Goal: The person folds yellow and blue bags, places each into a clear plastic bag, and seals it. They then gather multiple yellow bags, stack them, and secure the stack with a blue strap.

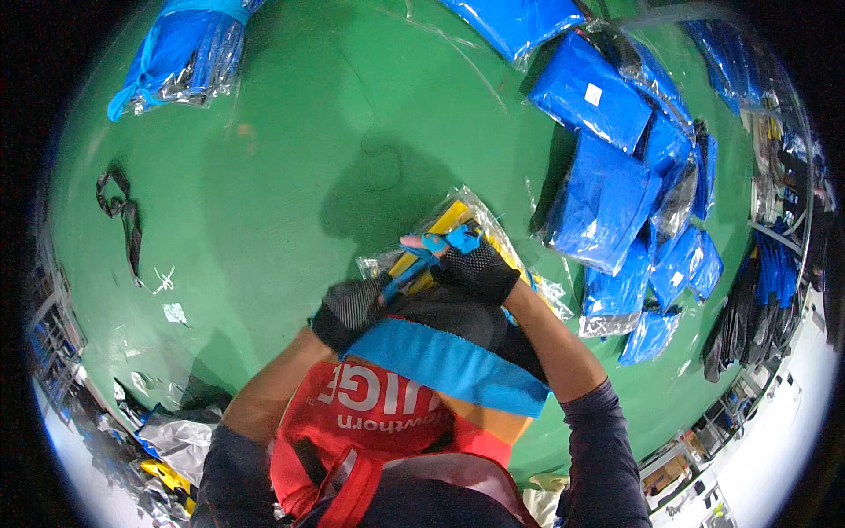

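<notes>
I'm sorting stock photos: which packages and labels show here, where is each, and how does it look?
Clear bag: between the gloved hands, centre; crinkled, yellow and dark item inside.
Blue packs: heap on the green surface, right; flat, glossy clear wrap.
White label: small square on an upper right pack.
Blue bundle: top left, wrapped in clear film.
Silver bags: lower left, crumpled.
</notes>
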Available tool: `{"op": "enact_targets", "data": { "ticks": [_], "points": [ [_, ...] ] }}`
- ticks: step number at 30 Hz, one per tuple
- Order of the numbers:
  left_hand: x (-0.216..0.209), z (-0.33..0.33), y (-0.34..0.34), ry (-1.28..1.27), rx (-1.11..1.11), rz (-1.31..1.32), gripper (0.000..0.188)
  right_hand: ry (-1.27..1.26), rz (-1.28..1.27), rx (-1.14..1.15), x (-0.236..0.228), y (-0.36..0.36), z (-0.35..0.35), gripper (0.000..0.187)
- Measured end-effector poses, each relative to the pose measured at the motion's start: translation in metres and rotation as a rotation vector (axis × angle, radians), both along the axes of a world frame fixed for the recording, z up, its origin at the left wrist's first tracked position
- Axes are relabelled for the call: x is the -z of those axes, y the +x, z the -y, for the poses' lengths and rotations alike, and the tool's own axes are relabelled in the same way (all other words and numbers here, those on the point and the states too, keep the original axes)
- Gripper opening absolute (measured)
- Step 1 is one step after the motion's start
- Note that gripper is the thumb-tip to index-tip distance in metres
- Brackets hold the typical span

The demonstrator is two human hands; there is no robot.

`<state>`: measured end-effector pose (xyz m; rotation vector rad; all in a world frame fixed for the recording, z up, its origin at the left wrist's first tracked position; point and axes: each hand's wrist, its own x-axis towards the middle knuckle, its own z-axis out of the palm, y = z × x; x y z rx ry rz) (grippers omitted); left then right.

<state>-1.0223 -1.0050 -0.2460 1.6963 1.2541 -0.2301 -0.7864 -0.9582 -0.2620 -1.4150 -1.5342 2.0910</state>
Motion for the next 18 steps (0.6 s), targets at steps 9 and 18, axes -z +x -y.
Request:
{"op": "enact_targets", "data": {
  "ticks": [9, 18],
  "points": [
    [0.021, -0.044, 0.03, 0.252, -0.02, 0.504, 0.023, 0.383, -0.202, -0.241, -0.005, 0.02, -0.012, 0.03],
    [0.059, -0.025, 0.031, 0.2, -0.228, 0.484, 0.025, 0.941, 0.544, -0.227, -0.009, -0.009, -0.005, 0.027]
  ]
}}
